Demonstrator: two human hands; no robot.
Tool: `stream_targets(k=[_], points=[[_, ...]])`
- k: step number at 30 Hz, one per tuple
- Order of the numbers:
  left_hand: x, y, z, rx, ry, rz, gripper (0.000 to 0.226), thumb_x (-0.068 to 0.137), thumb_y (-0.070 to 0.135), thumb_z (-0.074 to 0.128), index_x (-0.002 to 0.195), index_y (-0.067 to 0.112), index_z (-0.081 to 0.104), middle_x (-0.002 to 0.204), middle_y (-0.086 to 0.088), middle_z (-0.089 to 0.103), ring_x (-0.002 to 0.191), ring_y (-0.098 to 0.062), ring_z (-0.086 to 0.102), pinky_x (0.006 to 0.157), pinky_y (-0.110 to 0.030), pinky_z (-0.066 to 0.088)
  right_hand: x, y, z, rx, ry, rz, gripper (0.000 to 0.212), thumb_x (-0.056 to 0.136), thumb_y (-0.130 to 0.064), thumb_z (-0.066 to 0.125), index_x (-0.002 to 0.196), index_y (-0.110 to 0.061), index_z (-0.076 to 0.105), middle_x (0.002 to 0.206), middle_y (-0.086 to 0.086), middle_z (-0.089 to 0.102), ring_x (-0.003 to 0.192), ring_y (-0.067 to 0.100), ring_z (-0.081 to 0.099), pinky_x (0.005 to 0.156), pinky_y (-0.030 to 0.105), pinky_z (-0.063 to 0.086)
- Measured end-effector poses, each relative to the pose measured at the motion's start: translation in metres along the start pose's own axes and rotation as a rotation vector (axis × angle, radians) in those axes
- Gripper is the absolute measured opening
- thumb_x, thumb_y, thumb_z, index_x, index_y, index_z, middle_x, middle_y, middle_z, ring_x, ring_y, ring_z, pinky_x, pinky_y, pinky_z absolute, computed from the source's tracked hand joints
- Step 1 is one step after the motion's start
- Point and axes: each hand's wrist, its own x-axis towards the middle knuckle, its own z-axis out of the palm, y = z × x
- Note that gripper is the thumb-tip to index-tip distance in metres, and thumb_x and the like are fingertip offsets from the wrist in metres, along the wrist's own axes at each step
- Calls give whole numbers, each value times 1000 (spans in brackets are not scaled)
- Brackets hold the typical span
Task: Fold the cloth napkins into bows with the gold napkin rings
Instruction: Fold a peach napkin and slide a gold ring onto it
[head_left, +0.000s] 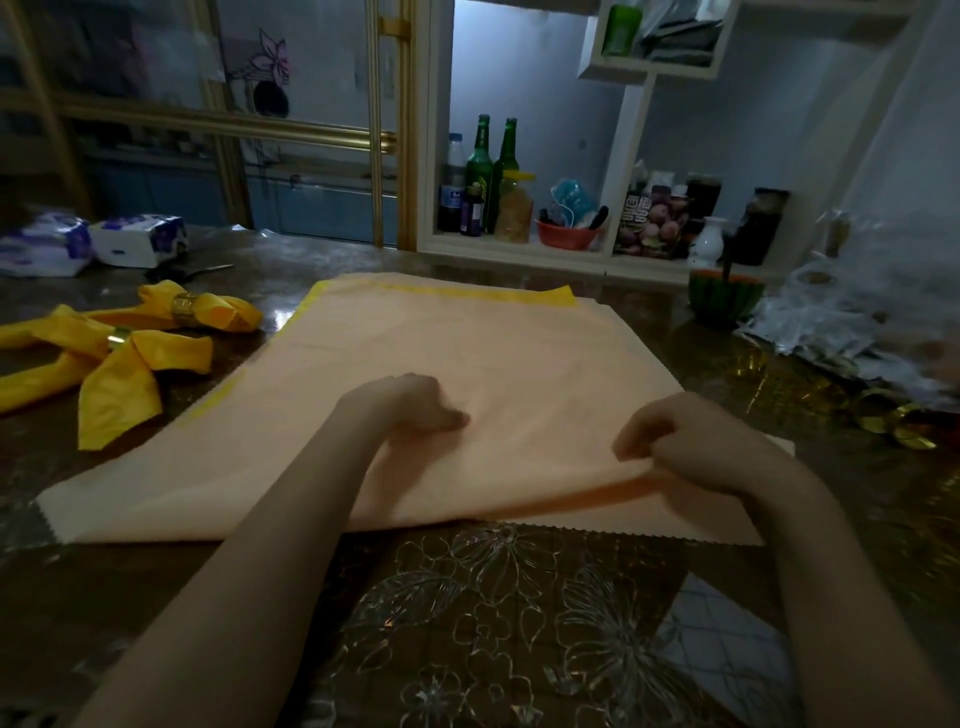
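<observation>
Napkin (467, 353), peach, lies folded on the worktop (104, 571); the right hand (670, 447) pinches its near fold, the left hand (415, 405) rests on top, blurred, grip impossible to tell.

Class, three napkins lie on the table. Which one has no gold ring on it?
The pale orange napkin, spread out in the middle. The two yellow napkins at the left are each gathered in a gold ring.
</observation>
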Motion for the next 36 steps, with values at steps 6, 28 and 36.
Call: stream_targets(k=[6, 28, 36], points=[[-26, -3, -27, 186, -62, -153, 52, 89, 33, 60, 127, -1, 49, 124, -16, 55, 112, -28, 54, 86, -31, 44, 8, -5, 24, -95, 4, -34, 26, 98, -20, 42, 117, -21, 60, 122, -2, 57, 97, 8, 48, 83, 24, 35], [-1, -6, 4, -97, 289, -134, 44, 99, 38, 37, 129, 7, 45, 134, -17, 45, 126, -35, 36, 101, -47, 31, 18, -14, 60, -109, 76, -201, 43, 92, -11, 45, 133, -23, 51, 140, -2, 46, 127, 15, 41, 107, 29, 31], [-26, 12, 3, 23, 115, 30, 50, 99, 45, 32, 127, 7, 48, 136, -17, 45, 129, -36, 35, 104, -49, 32, 6, -20, 43, -168, 19, -211, 27, 93, -17, 51, 115, -20, 65, 104, -7, 55, 94, 7, 50, 84, 22, 44]])
